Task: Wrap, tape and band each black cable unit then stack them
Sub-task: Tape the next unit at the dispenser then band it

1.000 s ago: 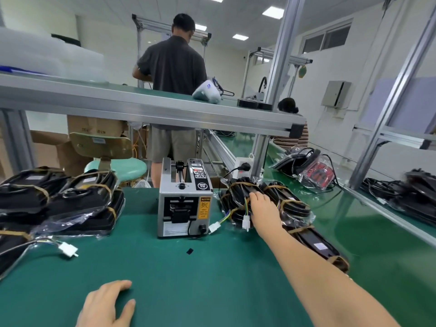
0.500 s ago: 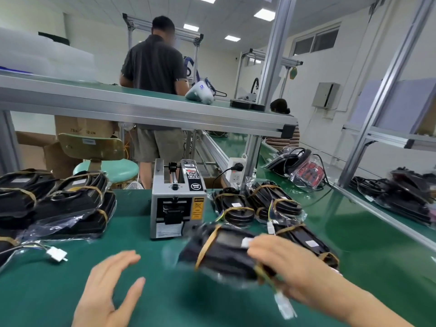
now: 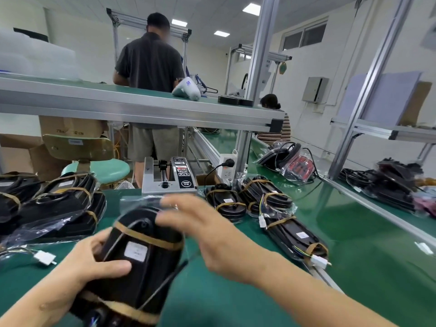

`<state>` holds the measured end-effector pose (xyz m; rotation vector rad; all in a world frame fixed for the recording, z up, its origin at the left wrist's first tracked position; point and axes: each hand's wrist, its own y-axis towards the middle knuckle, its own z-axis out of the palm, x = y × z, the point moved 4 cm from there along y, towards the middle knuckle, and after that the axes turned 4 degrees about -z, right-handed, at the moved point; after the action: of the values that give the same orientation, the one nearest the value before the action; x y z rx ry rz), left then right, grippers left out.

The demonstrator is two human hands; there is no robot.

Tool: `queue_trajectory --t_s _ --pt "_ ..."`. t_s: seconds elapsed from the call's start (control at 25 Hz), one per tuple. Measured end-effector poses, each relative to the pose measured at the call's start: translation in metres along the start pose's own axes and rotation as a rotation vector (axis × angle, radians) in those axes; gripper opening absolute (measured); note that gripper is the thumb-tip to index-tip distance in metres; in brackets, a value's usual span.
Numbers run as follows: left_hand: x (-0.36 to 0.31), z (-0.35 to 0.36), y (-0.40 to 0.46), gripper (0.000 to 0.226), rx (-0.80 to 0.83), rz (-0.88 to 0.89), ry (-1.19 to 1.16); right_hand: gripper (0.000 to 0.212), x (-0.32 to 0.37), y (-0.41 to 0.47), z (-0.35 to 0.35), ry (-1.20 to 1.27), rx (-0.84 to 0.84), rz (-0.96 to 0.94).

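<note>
Green work mat (image 3: 236,303) on a factory bench, white walls, ceiling panel lights, aluminium frame posts. Black cable unit (image 3: 139,258) held low centre above the mat, long axis running away from the camera, brown bands across near and far ends, white label on top, print too blurred to read. Left hand (image 3: 94,258) grips its left side, thumb curled over the top face beside the label. Right hand (image 3: 207,234) just right of the unit, fingers spread and straight, motion-blurred at the tips near clear plastic wrap (image 3: 141,200) at the unit's far end; contact cannot tell. Hands apart, unit between them. Behind it a grey tape dispenser (image 3: 168,177) with a black sticker panel, writing unreadable. Left: stack of banded bagged units (image 3: 59,204), white connector (image 3: 44,257) on a loose wire. Right: more banded units (image 3: 262,199) in bags. Cardboard box (image 3: 70,127) behind reads partly "CM". Raised conveyor (image 3: 141,107) across the back, standing person (image 3: 151,86) behind it, facing away.
</note>
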<state>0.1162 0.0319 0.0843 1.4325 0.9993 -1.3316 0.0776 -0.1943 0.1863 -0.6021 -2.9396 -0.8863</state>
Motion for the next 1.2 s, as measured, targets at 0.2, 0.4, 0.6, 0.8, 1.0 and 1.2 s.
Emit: queue_trajectory --t_s 0.2,0.4,0.6,0.8,1.0,1.2 --pt "0.0 0.002 -0.021 0.074 -0.387 0.231 0.137 0.063 -0.033 0.022 0.044 0.671 -0.068 0.653" --pt "0.005 0.011 -0.038 0.063 -0.495 0.262 -0.014 0.015 -0.042 0.049 0.072 0.91 -0.093 0.693" --pt "0.0 0.01 -0.051 0.089 -0.469 0.27 0.138 0.019 -0.036 0.061 0.088 1.079 -0.015 0.819" --pt "-0.04 0.014 -0.061 0.087 -0.35 0.587 0.786 0.01 -0.027 0.065 0.111 1.102 0.085 0.998" --pt "-0.029 0.006 -0.065 0.067 -0.304 0.312 0.386 0.013 -0.041 0.057 0.117 1.21 -0.084 1.059" --pt "-0.019 0.01 -0.066 0.077 -0.673 0.35 0.437 0.011 -0.095 0.018 0.115 0.865 -0.604 1.357"
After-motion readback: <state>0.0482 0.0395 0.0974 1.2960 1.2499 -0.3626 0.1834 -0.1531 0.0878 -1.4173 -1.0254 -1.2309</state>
